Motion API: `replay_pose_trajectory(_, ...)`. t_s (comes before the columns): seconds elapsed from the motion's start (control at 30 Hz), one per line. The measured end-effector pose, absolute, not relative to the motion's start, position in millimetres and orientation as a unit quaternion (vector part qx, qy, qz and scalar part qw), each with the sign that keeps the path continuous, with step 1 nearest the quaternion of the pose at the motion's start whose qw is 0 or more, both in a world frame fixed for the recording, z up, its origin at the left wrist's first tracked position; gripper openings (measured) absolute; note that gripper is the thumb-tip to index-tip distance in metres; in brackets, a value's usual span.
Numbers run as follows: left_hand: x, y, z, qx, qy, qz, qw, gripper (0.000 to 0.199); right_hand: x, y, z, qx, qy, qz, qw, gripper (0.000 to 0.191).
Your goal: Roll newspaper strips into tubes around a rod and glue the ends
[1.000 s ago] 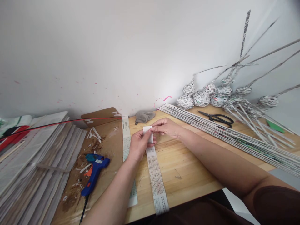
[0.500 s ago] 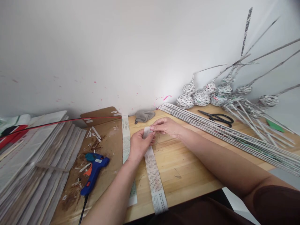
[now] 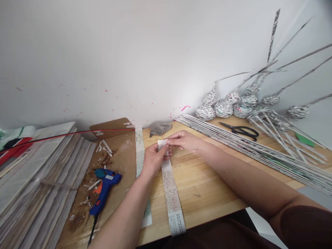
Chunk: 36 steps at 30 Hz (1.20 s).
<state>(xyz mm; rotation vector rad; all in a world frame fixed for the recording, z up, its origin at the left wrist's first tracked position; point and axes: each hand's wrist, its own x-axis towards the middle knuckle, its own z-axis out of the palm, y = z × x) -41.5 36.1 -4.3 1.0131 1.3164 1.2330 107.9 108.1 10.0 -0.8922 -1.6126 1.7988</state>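
A long printed paper strip (image 3: 172, 197) runs from the table's front edge up to both hands, its far end raised. My left hand (image 3: 155, 158) is closed on that end, thumb on top of the paper. Beside it, my right hand (image 3: 181, 141) pinches the strip's right edge between thumb and fingers. Another printed strip (image 3: 140, 152) lies flat on the left, partly hidden under my left forearm. A grey cloth (image 3: 160, 128) sits just beyond the hands.
On the brown board (image 3: 123, 152) lies a blue glue gun (image 3: 105, 190) among paper scraps. A stack of newspaper (image 3: 52, 186) fills the left. Rolled paper sticks (image 3: 246, 145), black scissors (image 3: 241, 130) and woven gourd shapes (image 3: 223, 108) are at the right.
The strip's far end has tilted up slightly and shows more of its face between the fingers. Both hands remain nearly in place.
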Motion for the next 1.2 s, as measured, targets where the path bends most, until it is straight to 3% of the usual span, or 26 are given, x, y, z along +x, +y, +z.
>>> replay_pose_trajectory(0.37, -42, 35, -6, 0.414, 0.509, 0.511, 0.555, 0.034, 102, 108, 8, -0.383, -0.569, 0.647, 0.334, 0.023)
replay_pose_trajectory(0.7, -40, 36, -8, 0.436, 0.563, 0.516, 0.476, 0.033, 95, 100, 8, -0.388, -0.569, 0.624, 0.369, 0.021)
replay_pose_trajectory(0.93, -40, 35, -6, 0.425, 0.529, 0.504, 0.534, 0.03, 95, 100, 9, -0.4, -0.55, 0.626, 0.381, 0.023)
replay_pose_trajectory(1.2, -42, 38, -4, 0.377, 0.497, 0.544, 0.561, 0.032, 106, 112, 5, -0.343, -0.538, 0.702, 0.317, 0.031)
